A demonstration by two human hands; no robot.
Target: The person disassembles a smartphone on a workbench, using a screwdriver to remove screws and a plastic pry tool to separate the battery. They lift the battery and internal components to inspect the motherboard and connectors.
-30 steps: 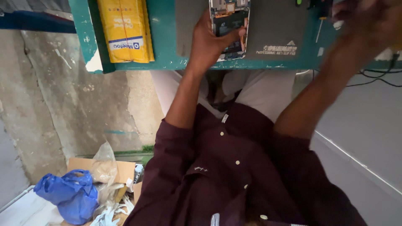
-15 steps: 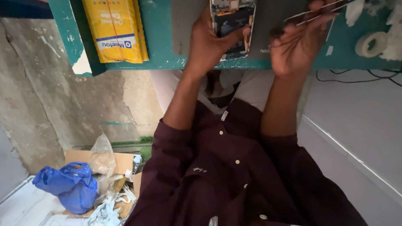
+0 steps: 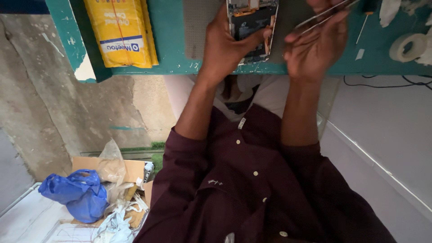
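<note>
Head view: left hand [image 3: 222,45] grips an opened smartphone [image 3: 251,29] at twelve o'clock on the teal bench [image 3: 173,36]; right hand [image 3: 315,47] pinches tweezers [image 3: 326,13] just beside it.

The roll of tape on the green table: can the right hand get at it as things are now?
Probably yes. The roll of tape lies in the open on the green table, with nothing between it and the right hand. But that hand holds tweezers, so its fingers are occupied.
</note>
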